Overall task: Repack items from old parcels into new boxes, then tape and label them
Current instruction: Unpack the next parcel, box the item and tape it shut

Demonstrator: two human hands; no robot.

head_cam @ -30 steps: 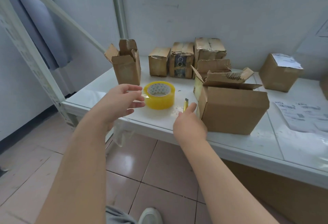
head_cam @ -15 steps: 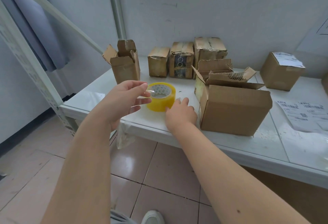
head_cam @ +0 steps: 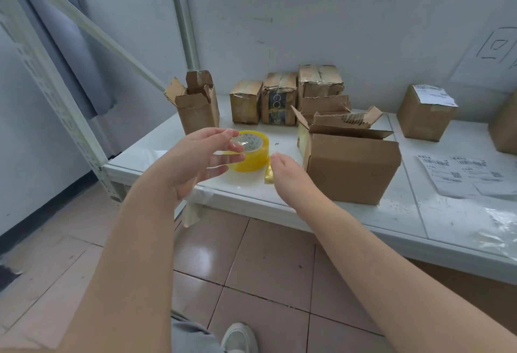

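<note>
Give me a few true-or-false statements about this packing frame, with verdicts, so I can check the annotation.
1. The yellow tape roll lies flat on the table. True.
2. The large box beside the right hand is taped shut. False: its top flaps stand open.
3. The left hand pinches a strip of clear tape. True.
4. The printed label sheets lie on the floor. False: they lie on the table, right of the large box.
5. The box at the back right carries a label on top. True.
</note>
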